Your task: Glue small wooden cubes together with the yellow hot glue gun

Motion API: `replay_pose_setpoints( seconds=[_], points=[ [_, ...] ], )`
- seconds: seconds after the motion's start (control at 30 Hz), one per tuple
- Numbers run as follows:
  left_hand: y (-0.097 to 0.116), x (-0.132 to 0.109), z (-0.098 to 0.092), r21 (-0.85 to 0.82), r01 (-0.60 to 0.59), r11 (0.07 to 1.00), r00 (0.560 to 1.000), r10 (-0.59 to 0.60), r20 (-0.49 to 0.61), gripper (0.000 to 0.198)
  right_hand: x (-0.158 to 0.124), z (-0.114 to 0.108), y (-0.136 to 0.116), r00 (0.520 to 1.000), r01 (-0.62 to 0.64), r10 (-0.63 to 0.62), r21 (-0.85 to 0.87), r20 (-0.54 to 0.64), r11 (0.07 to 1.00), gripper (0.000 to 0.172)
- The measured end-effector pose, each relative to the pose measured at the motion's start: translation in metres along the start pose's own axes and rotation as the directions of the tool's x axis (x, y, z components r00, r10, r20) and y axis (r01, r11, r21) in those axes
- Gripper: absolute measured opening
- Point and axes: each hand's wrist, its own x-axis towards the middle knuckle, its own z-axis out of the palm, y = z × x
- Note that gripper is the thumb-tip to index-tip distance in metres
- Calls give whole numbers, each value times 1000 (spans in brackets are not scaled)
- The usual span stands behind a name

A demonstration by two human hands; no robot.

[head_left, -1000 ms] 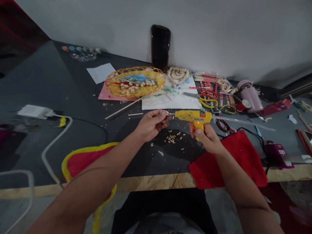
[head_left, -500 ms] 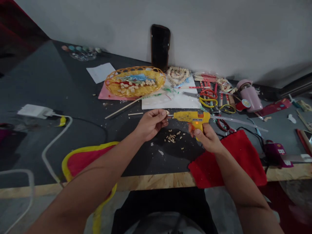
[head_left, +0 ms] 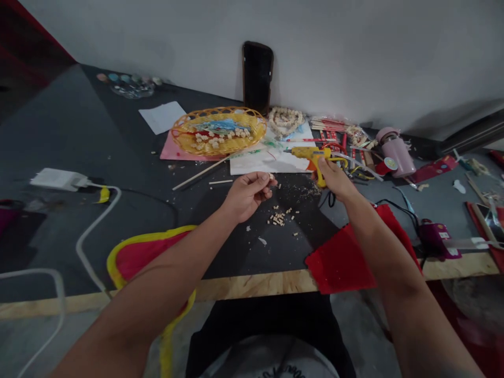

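My right hand (head_left: 333,176) is wrapped round the handle of a yellow glue gun (head_left: 305,152), whose nozzle points left above the white paper (head_left: 252,164). A clear glue stick trails from the gun's back end. Fingers and thumb of my left hand (head_left: 252,193) pinch a small pale piece (head_left: 271,177), perhaps wood; its exact shape is too small to make out. Below and right of that hand lies a little heap of cut wooden bits (head_left: 277,218) on the dark table. A short thin stick (head_left: 221,181) rests left of my left hand.
A yellow wicker basket (head_left: 181,137) holds small pale flower-like pieces. Behind it a phone (head_left: 257,76) leans on the wall. A pink bottle (head_left: 397,152) and a thread spool stand at right. Red cloth (head_left: 346,262) hangs over the front edge; a white cable (head_left: 88,252) runs at left.
My right hand has moved the glue gun up and away from my left hand, towards the back of the table. My left hand stays almost in place, still pinching the small piece.
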Motion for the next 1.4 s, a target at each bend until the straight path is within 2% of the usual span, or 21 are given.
replay_pose_setpoints(
  seconds=[0.13,0.2,0.27,0.37,0.43,0.5,0.57,0.7,0.8,0.9,0.97,1.03,1.2,1.4],
  points=[
    [-1,-1,-1,6,-6,1000,1000,6,20,23,19,-5,0,997,39,-55,-267,-53,963,39],
    [-1,-1,-2,8,-5,1000,1000,5,25,25,13,-8,-3,983,90,-150,-438,-104,895,28],
    [-2,-1,-2,14,0,1000,1000,0,27,25,-2,-10,-8,953,187,-289,-580,-89,793,20],
    [-2,-1,-1,29,11,1000,1000,-12,29,26,-35,-5,-13,889,414,-449,-579,91,703,13],
    [-1,-1,0,39,16,999,999,-17,29,26,-55,2,-13,826,564,-470,-459,312,687,12],
    [-1,-2,1,50,13,999,1000,-14,25,27,-69,11,-8,760,632,-454,-367,465,682,13],
    [-1,-3,1,63,9,998,1000,-11,29,28,-75,19,-1,726,658,-438,-351,530,667,13],
    [-4,-4,1,111,15,994,998,-22,63,25,-75,27,8,719,675,-426,-406,549,615,12],
    [-8,-6,1,156,50,986,995,-63,81,24,-76,29,6,734,675,-494,-414,467,611,14],
    [-11,-9,3,202,86,976,988,-110,110,24,-78,32,1,749,660,-622,-334,227,673,13],
    [-12,-12,6,234,106,967,981,-140,133,25,-81,36,-2,733,667,-676,-282,77,690,11],
    [-12,-14,8,261,123,958,975,-166,150,26,-83,40,-3,709,683,-705,-243,-6,689,9],
    [-12,-17,12,294,129,947,971,-180,156,29,-87,48,-5,707,676,-702,-212,-83,706,5],
    [-13,-16,11,322,114,940,966,-181,186,29,-87,50,-6,716,672,-695,-204,-68,712,4]
  ],
)
